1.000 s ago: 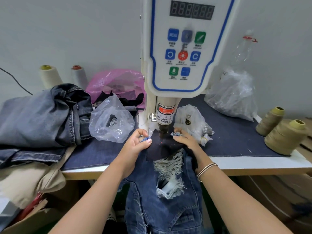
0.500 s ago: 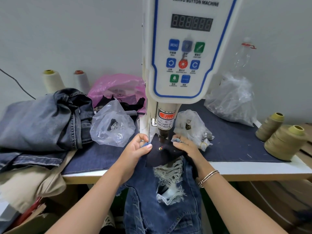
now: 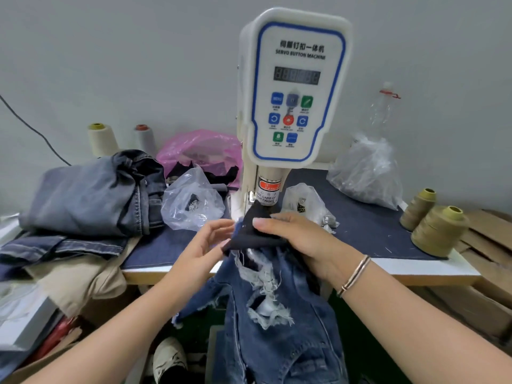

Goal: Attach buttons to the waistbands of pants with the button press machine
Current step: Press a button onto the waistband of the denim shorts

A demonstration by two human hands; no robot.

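Head view: one camera, looking down over the bench
Machine: white, blue-edged panel, upright at the bench middle; its press head just above the waistband
Pants: ripped blue denim, hanging off the bench's front edge; dark waistband raised just under the press head
Right hand: grip clamped on the waistband, thumb on top; bracelet at the wrist
Left hand: fingers loosely curled, apart, fingertips at the waistband's left edge; whether they touch it, cannot tell
Left of bench: folded jeans; clear bag
Right: thread cones
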